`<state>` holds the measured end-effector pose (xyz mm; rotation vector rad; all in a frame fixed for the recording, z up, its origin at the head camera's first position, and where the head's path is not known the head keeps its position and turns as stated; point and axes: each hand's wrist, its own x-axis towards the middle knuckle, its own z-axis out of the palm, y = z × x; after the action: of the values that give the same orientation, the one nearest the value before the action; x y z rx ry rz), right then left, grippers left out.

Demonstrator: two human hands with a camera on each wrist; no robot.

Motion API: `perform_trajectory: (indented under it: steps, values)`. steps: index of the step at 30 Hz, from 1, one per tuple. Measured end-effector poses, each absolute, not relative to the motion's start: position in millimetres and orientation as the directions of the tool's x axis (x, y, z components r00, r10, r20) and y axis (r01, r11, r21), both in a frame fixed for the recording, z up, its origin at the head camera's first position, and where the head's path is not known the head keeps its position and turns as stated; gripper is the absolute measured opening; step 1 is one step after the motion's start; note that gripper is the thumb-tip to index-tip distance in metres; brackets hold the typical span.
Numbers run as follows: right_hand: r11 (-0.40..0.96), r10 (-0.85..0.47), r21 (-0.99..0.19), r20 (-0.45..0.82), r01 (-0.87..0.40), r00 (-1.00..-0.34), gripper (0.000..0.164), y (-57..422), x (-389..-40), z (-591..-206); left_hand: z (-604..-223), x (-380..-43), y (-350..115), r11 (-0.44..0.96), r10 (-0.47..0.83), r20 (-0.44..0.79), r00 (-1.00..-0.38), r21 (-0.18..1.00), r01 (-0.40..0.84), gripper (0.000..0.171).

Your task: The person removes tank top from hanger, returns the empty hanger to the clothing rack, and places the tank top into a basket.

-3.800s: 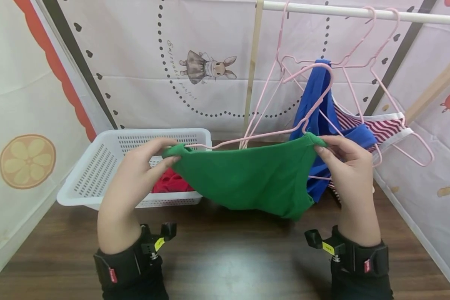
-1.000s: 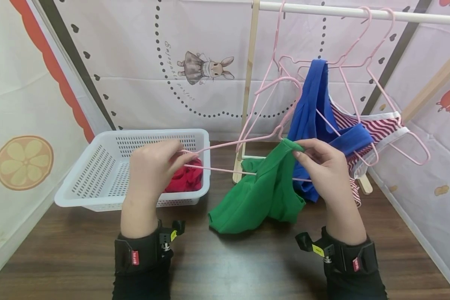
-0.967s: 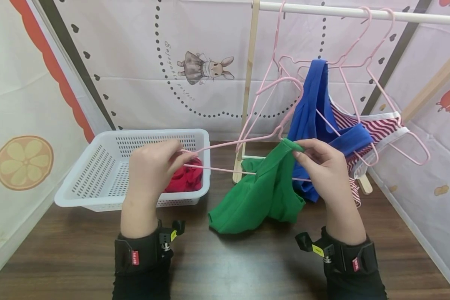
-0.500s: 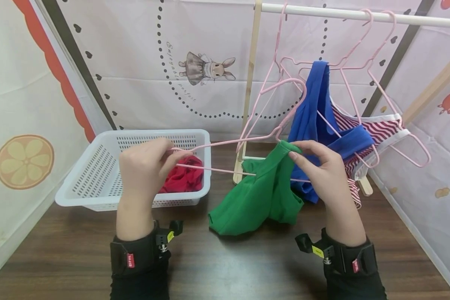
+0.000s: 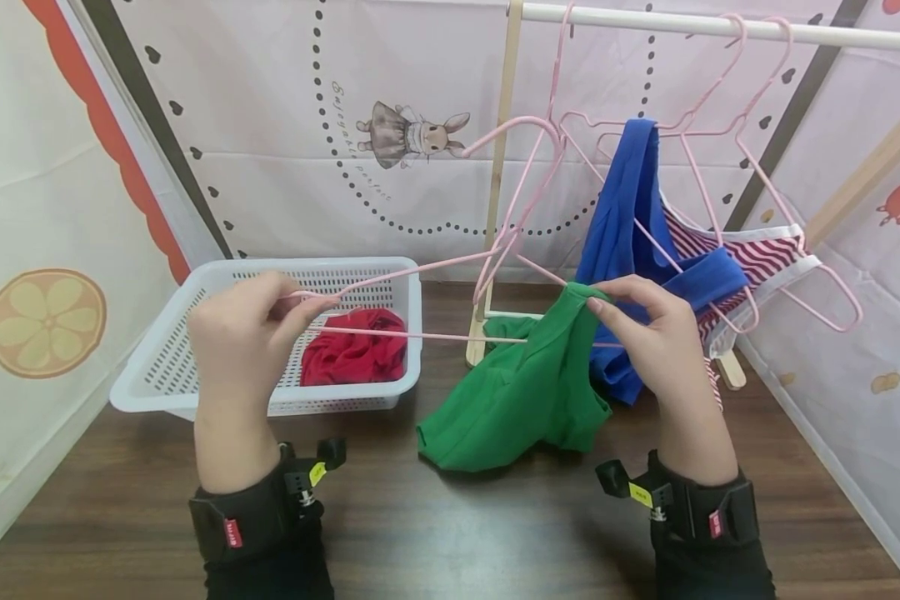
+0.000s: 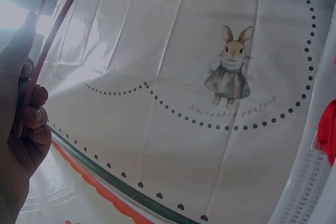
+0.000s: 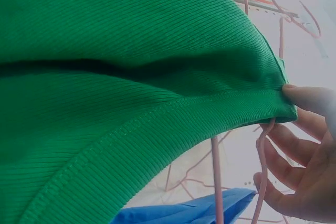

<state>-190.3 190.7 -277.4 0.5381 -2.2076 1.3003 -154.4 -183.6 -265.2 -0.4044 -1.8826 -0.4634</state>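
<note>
My left hand (image 5: 243,342) grips one end of a pink clothes hanger (image 5: 420,266), its fingers curled round the wire in the left wrist view. The hanger's hook points up and left in front of the rack. From there its wires run right to a green ribbed tank top (image 5: 510,408), where the other end goes in behind the cloth. My right hand (image 5: 648,329) pinches the top's strap between thumb and forefinger. Below that, the top hangs slack close over the table, its left shoulder off the hanger. In the right wrist view, green cloth (image 7: 131,103) fills much of the picture.
A white basket (image 5: 330,402) with a red garment (image 5: 356,350) stands behind my left hand. At right, a rack's white rail (image 5: 645,21) carries pink hangers, a blue garment (image 5: 622,200) and a striped one (image 5: 765,254). A wooden post (image 5: 507,83) supports it.
Earlier both hands held the green top's shoulders on the hanger. Its left shoulder came off and dropped. My left hand has since drawn the hanger left; the right hand stays at the strap.
</note>
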Motion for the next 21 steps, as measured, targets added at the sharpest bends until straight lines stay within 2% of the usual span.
perform_trajectory:
  steps: [4, 11, 15, 21]
  values:
    - [0.458, -0.068, -0.672, 0.626, -0.581, -0.777, 0.014, 193, -193, -278, -265, -152, -188, 0.857, 0.018, 0.931, -0.365, 0.173, 0.485, 0.057]
    - [0.477, -0.044, -0.684, 0.609, -0.552, -0.792, 0.016, 198, -195, -277, -263, -145, -198, 0.853, -0.044, 0.907, -0.419, 0.252, 0.457, 0.028]
    - [0.471, -0.043, -0.690, 0.605, -0.550, -0.795, 0.016, 200, -197, -278, -263, -142, -202, 0.847, -0.097, 0.894, -0.437, 0.304, 0.435, 0.025]
    - [0.459, -0.035, -0.703, 0.597, -0.544, -0.801, 0.018, 204, -201, -281, -265, -139, -212, 0.828, -0.161, 0.899, -0.407, 0.348, 0.440, 0.028]
